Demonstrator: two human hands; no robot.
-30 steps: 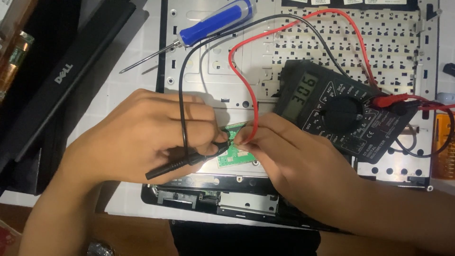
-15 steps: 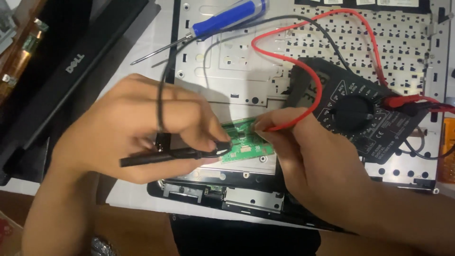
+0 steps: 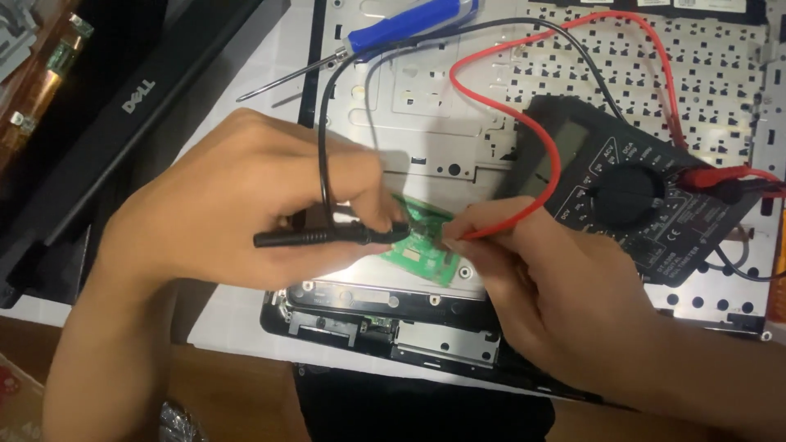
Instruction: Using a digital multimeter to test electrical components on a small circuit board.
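My left hand [image 3: 246, 209] grips a black test probe [image 3: 327, 237], its tip resting on a small green circuit board [image 3: 422, 250]. My right hand [image 3: 557, 303] pinches a red test probe [image 3: 483, 233] against the right side of the same board. Both leads, the black wire [image 3: 323, 147] and the red wire [image 3: 524, 123], loop back to a black multimeter [image 3: 634, 196] with a round dial, lying to the right. The board sits on the metal inner face of an opened laptop base [image 3: 434, 139].
A blue-handled screwdriver [image 3: 385, 33] lies at the top of the base. A perforated keyboard backplate [image 3: 704, 65] spreads at the upper right. A black laptop lid [image 3: 98, 123] lies at the left on a white surface, with small parts at the far left edge.
The view has shifted slightly. Both hands stay on the green board with their probes; the black probe now lies more level, and the multimeter's display has turned out of clear sight.
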